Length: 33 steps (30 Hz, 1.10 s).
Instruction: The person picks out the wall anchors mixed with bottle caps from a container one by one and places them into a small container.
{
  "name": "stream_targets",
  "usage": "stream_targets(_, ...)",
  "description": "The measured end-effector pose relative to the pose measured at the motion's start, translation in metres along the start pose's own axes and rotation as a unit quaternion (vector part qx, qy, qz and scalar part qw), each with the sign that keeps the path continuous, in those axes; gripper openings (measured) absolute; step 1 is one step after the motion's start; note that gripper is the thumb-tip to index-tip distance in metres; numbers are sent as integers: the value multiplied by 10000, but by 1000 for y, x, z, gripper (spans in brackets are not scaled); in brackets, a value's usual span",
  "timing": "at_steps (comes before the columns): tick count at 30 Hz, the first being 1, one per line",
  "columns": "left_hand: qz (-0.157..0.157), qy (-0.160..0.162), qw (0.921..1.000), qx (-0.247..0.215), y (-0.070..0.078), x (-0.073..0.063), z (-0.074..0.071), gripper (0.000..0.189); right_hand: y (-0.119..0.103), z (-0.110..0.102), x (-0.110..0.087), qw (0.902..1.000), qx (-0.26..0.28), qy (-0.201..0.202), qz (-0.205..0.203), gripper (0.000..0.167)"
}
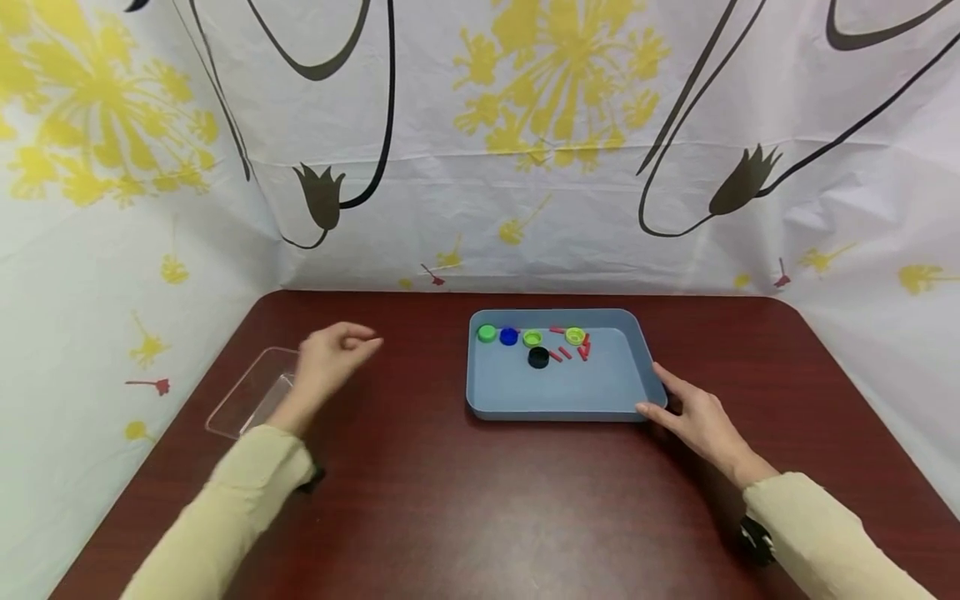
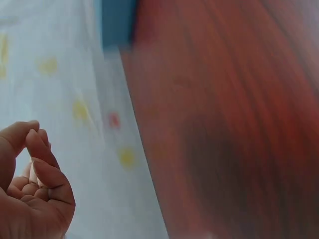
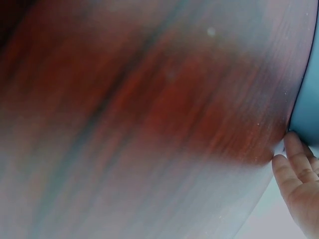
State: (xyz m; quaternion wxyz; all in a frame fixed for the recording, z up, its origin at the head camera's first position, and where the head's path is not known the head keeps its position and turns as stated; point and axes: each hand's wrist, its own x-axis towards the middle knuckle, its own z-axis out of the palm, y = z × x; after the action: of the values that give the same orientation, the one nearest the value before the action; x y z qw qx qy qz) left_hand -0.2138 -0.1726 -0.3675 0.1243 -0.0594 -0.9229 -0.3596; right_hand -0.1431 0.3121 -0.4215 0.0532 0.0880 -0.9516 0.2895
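Observation:
A blue-grey tray (image 1: 558, 415) lies on the table, and my right hand (image 1: 701, 421) holds its front right corner, thumb at the front rim and fingers along the side. In the right wrist view, fingertips (image 3: 294, 144) touch the tray's wall. My left hand (image 1: 330, 362) is raised between the tray and a clear plastic container (image 1: 240, 404), thumb meeting the curled forefinger; nothing shows between them in the left wrist view. Inside the tray are a green cap (image 1: 487, 333), a blue cap (image 1: 509, 337), two yellow-green caps (image 1: 532, 338), a black cap (image 1: 538, 358) and several short red sticks (image 1: 565, 352).
The dark red-brown table (image 1: 450, 500) has rounded far corners. Patterned white sheeting (image 1: 465, 208) hangs behind it and along both sides. The clear container sits near the left edge, partly behind my left forearm.

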Motion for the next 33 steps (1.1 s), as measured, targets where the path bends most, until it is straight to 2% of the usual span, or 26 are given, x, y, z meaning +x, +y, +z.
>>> stream_targets(3,-216,-436,9950,-871,38,6,45,27,2,0,0,10000,22,-12,33,77)
stream_targets(7,-447,-1003,9805,-1629,84,11,100,24,2,-1,2,10000,48,29,63,77)
stream_targets(10,-352,-1310,9766,-1668,112,16,127,25,1,0,4,10000,57,64,29,77)
stream_targets(13,-232,-1376,9783,-1534,132,23,144,26,0,2,5,9999,65,77,-13,76)
stream_targets(18,-306,-1240,9857,-1102,149,29,163,30,0,2,7,9998,113,112,-77,77)
stream_targets(23,-493,-1251,9872,-852,158,28,180,33,2,1,6,9999,91,133,-44,77)
stream_targets(27,-484,-1200,9900,-570,161,25,193,33,3,2,4,9999,86,143,-23,77)
stream_targets(33,-519,-846,9947,274,159,20,208,34,4,1,-1,9998,68,175,-45,76)
